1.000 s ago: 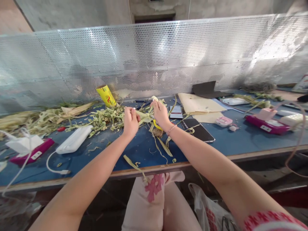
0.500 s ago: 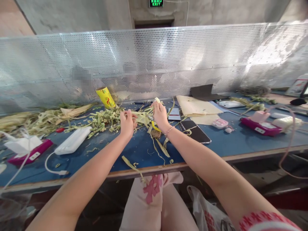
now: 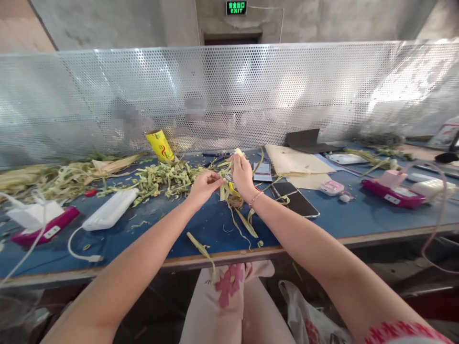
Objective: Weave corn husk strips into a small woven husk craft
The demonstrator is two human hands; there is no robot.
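Observation:
My right hand (image 3: 242, 173) is closed around a bundle of pale corn husk strips (image 3: 238, 152), whose whitish end shows above the fingers. Close on its left, my left hand (image 3: 205, 188) pinches at a husk strip (image 3: 222, 192) hanging from the bundle; its fingertips are partly hidden. Between the hands shows a little metal and a yellow curved part (image 3: 231, 188), mostly covered, so its kind is unclear. Below lies a brownish coil of fibre (image 3: 235, 201), with loose strips (image 3: 247, 223) trailing toward the table edge.
Husk scraps (image 3: 165, 179) heap up at left by a yellow tube (image 3: 160, 146). A white power bank (image 3: 111, 209) and a purple power strip (image 3: 46, 224) lie nearer. At right are a phone (image 3: 299, 200), brown paper (image 3: 297, 160) and a pink case (image 3: 331, 188). A perforated metal screen (image 3: 229, 95) stands behind.
My left hand has moved right, close to my right hand, and the strip stretched between them no longer shows. My right hand stays around the bundle. The view has shifted slightly.

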